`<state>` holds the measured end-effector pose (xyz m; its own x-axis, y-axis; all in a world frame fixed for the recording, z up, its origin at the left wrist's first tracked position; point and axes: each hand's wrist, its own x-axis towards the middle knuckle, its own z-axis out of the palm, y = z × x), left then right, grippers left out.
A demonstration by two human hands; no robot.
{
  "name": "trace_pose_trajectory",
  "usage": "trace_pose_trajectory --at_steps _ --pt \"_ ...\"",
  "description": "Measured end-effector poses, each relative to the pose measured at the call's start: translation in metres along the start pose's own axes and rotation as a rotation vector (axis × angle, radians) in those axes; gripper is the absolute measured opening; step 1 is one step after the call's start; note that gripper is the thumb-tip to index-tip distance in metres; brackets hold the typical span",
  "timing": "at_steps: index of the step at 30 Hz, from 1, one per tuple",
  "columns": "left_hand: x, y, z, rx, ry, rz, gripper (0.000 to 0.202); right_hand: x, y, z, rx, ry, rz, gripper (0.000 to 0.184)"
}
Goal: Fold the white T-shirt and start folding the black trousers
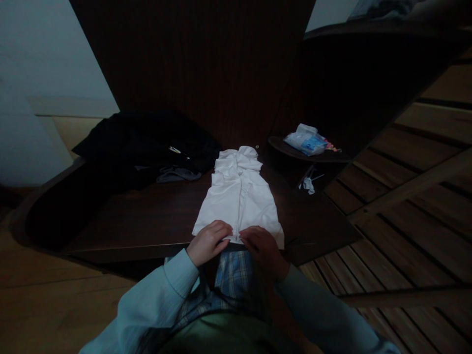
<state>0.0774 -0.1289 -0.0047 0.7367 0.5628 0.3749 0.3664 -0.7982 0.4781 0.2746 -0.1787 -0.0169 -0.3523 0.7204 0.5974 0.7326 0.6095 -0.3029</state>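
Observation:
A white shirt (243,196) lies on the dark wooden desk top, its front seam running down the middle and its far end bunched in creases. My left hand (210,241) is at the near hem, just left of that seam, with the fingers on the cloth and the thumb by the edge. Just right of the seam, my right hand (262,248) pinches the same hem with bent fingers. The two sets of fingertips are a small gap apart. Shadow partly hides the right fingers.
Dark clothing (147,142) is heaped at the back left, beside a grey cloth (179,174). A plastic packet (306,140) sits on a small shelf (287,147) at the right, above a crumpled white item (308,185). Wooden slats (413,236) stand along the right side.

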Motion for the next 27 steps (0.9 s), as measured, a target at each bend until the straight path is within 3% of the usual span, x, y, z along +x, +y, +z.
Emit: trace_pose_trajectory --at_steps 5,10,14,18,23,27 --pt "0.0 0.0 0.0 0.049 -0.005 0.023 0.015 0.003 0.0 -0.013 -0.118 -0.018 -0.04 0.014" --pt "0.001 0.002 0.002 0.06 -0.002 0.072 0.028 -0.002 -0.001 -0.004 -0.091 -0.019 -0.113 0.014" --pt "0.007 0.006 0.005 -0.029 -0.038 0.132 0.046 -0.015 0.0 0.0 -0.074 -0.004 -0.058 0.025" --pt "0.011 0.007 0.009 -0.05 -0.078 0.108 0.038 -0.032 0.012 -0.012 -0.143 0.029 0.02 0.038" --pt "0.012 0.004 0.011 -0.063 -0.067 0.097 0.035 -0.056 0.034 -0.032 -0.249 0.172 0.142 0.035" --pt "0.012 0.004 0.012 -0.064 -0.069 0.085 0.032 -0.058 0.031 -0.037 -0.279 0.313 0.213 0.024"
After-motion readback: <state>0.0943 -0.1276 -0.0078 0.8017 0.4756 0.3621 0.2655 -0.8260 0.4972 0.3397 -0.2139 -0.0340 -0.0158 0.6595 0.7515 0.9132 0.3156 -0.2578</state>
